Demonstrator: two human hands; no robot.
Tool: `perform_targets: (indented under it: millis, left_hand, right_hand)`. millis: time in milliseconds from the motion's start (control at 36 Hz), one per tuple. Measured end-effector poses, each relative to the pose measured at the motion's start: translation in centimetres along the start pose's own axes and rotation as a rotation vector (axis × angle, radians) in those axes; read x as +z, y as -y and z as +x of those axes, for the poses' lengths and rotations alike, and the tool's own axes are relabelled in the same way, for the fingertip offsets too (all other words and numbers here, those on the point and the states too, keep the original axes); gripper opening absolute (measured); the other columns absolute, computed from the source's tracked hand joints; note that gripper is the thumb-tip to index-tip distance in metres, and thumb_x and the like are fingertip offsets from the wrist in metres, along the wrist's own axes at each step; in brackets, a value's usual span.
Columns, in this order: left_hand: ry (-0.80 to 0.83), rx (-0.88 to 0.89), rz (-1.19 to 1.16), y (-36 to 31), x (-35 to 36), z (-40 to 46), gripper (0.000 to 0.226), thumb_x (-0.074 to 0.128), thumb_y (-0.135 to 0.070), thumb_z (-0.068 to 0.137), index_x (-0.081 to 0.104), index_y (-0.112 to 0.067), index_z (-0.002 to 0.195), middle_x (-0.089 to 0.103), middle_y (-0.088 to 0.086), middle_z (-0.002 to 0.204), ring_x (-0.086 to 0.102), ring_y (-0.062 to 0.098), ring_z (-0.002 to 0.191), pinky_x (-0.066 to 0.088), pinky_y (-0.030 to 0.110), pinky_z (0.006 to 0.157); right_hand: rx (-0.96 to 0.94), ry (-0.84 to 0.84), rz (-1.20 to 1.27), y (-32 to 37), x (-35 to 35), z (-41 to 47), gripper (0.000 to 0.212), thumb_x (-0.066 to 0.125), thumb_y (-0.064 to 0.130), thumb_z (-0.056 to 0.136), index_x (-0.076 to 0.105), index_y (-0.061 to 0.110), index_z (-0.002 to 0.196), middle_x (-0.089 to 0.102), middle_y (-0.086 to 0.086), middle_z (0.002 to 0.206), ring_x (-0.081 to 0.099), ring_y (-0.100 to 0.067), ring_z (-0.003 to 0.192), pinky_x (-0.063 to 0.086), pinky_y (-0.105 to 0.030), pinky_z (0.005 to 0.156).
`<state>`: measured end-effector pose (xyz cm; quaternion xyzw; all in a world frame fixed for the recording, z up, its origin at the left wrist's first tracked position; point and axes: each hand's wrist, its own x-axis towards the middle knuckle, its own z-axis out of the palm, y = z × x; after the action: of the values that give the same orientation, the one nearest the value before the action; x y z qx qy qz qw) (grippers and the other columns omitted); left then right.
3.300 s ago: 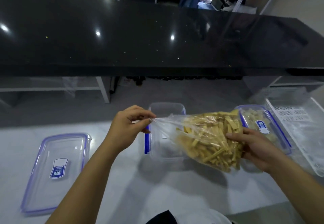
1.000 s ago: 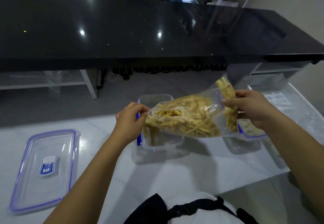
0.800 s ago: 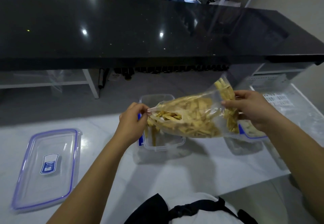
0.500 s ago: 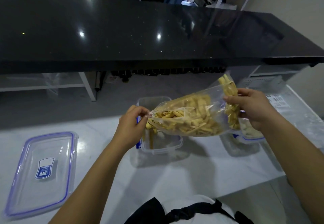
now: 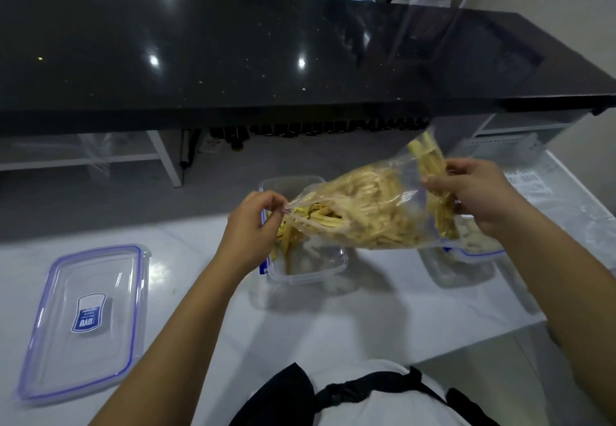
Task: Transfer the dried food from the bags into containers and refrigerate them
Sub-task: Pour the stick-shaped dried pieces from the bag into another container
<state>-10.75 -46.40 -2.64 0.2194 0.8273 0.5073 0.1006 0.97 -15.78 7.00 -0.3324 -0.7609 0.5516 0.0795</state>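
Note:
A clear plastic bag (image 5: 373, 215) of yellow dried food sticks hangs tilted over an open clear container (image 5: 310, 265) on the white table (image 5: 333, 325). My left hand (image 5: 250, 228) pinches the bag's open mouth at the container's left rim. My right hand (image 5: 476, 195) grips the bag's raised bottom end, higher and to the right. Yellow sticks spill from the mouth into the container, where a few lie at the left side.
The container's loose lid (image 5: 83, 322), blue-edged with a blue label, lies at the left. A second container (image 5: 466, 252) with pale food and its lid on stands at the right, partly behind the bag. An empty clear bag (image 5: 540, 192) lies far right. A black counter (image 5: 266, 58) runs behind.
My right hand has lifted the bag's bottom end, tipping the bag toward the left. Sticks have begun sliding out of the mouth into the container.

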Motion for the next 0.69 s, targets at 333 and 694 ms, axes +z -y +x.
perform_targets:
  millis: [333,694]
  left_hand:
    - [-0.020,-0.030,-0.058,0.2,0.0,-0.2,0.026,0.056,-0.021,0.101,0.060,-0.039,0.084,0.061,-0.010,0.100,0.057,0.001,0.092,0.045,0.016,0.070]
    - [-0.064,-0.037,0.013,0.3,0.6,0.0,0.020,0.057,-0.017,0.100,0.068,-0.033,0.097,0.058,-0.016,0.097,0.054,-0.005,0.089,0.041,0.015,0.077]
  right_hand:
    - [-0.015,-0.050,0.084,0.5,0.4,0.1,0.020,0.080,0.007,0.078,0.073,0.008,0.097,0.069,0.001,0.072,0.066,-0.012,0.055,0.055,-0.027,0.050]
    - [-0.090,-0.024,0.023,0.6,1.9,-0.2,0.019,0.080,0.003,0.078,0.073,0.013,0.093,0.070,-0.001,0.077,0.067,-0.007,0.058,0.055,-0.022,0.050]
